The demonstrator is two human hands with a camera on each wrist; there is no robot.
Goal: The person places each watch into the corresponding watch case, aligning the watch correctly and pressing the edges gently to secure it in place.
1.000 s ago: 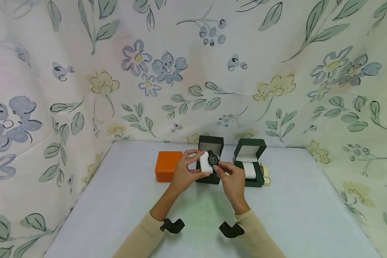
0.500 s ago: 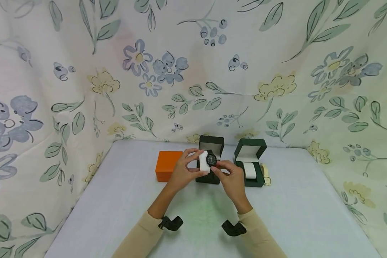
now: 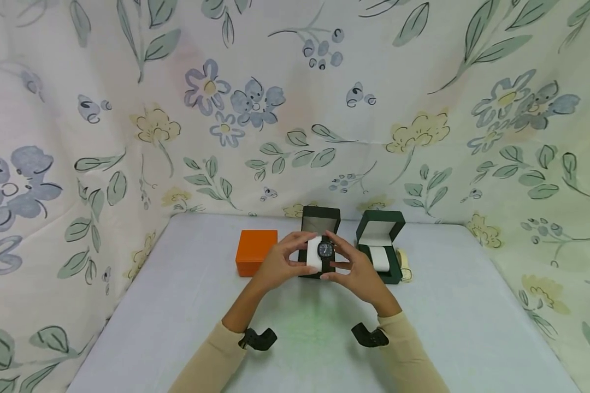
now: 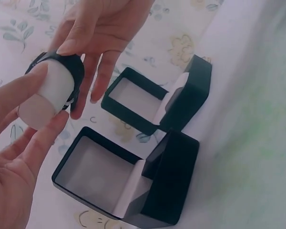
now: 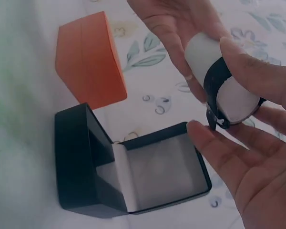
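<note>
The left hand [image 3: 275,265] pinches a white cushion [image 3: 313,254] between thumb and fingers; the right hand [image 3: 361,273], fingers half bent, grips the black watch [image 3: 326,249] around it, near 1 open black box [image 3: 320,220], right of 1 orange box [image 3: 255,252].

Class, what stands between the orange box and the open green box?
An open dark box stands there, partly hidden behind the held watch and its cushion, as the head view shows.
</note>
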